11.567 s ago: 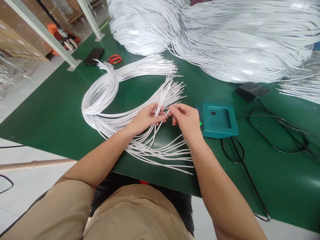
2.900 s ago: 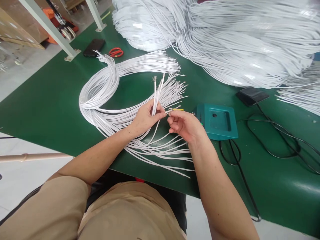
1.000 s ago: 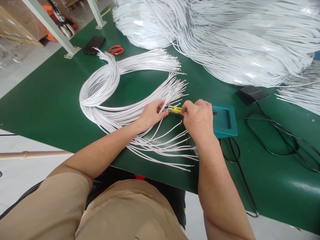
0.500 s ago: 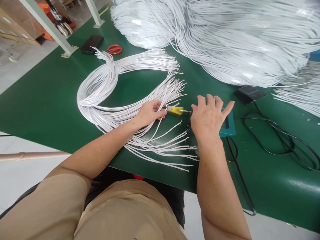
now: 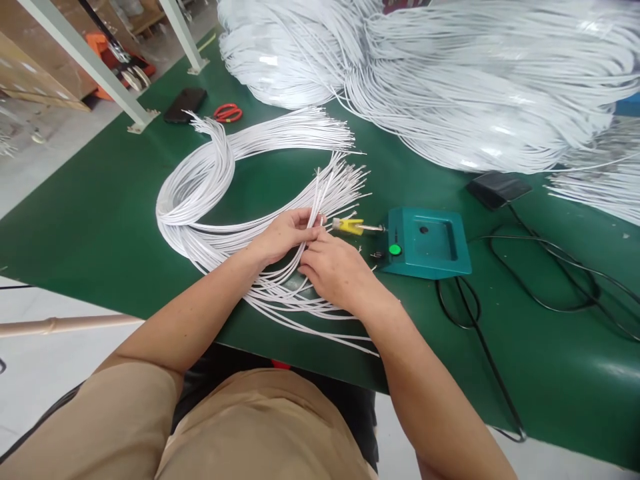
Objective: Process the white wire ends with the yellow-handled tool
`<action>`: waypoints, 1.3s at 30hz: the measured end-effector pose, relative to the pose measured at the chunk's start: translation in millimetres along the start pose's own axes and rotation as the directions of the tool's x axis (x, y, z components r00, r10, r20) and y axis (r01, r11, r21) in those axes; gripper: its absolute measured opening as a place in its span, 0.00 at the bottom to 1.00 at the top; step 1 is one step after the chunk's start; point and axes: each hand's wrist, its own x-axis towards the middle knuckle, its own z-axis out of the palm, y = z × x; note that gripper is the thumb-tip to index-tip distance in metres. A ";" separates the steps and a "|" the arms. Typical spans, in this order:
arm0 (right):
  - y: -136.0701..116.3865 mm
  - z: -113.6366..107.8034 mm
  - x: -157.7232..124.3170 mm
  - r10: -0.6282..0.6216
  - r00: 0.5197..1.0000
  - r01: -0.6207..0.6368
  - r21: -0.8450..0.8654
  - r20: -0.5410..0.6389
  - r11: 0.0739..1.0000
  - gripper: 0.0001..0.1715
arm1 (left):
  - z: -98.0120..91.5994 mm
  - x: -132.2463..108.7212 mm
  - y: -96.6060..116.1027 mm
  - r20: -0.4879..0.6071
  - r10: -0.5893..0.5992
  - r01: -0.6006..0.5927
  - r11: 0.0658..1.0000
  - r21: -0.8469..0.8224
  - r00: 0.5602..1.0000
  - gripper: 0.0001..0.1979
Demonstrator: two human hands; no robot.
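My left hand (image 5: 285,237) is closed on a few white wires (image 5: 320,193), whose ends stick up past its fingers. Fingertips meet where my right hand (image 5: 335,270) pinches at the same wires from the right; its grip is partly hidden. Beneath both hands a looped bundle of white wires (image 5: 195,193) lies on the green table, its ends fanned to the right. Just beyond my fingertips is a yellow clip-like tip (image 5: 349,226) on a metal shaft. That shaft comes out of a teal machine (image 5: 425,263) with a green button (image 5: 395,250).
A large heap of white wires (image 5: 475,87) covers the back of the table (image 5: 90,193). Red-handled scissors (image 5: 228,113) and a dark flat case (image 5: 185,105) lie at the back left. A black pedal-like block (image 5: 500,188) and black cables (image 5: 540,253) lie to the right.
My right hand has moved left from in front of the teal machine to my left hand, closing at the wires. My left hand has shifted slightly left, away from the yellow tip.
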 end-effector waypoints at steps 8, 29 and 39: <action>10.7 -13.6 -6.6 0.309 0.888 -0.452 0.526 0.339 0.720 0.16 | 2.1 -4.8 2.5 -0.030 -0.005 0.009 0.994 0.110 1.000 0.22; 30.8 -14.9 2.0 0.758 0.648 -0.242 0.925 -0.070 0.292 0.14 | 18.5 -13.7 1.5 0.045 0.202 -0.206 0.967 0.152 0.978 0.16; 30.0 -11.6 2.3 0.773 0.633 -0.202 0.957 -0.035 0.208 0.09 | 18.7 -13.0 1.4 0.027 0.209 -0.206 0.923 0.326 0.978 0.12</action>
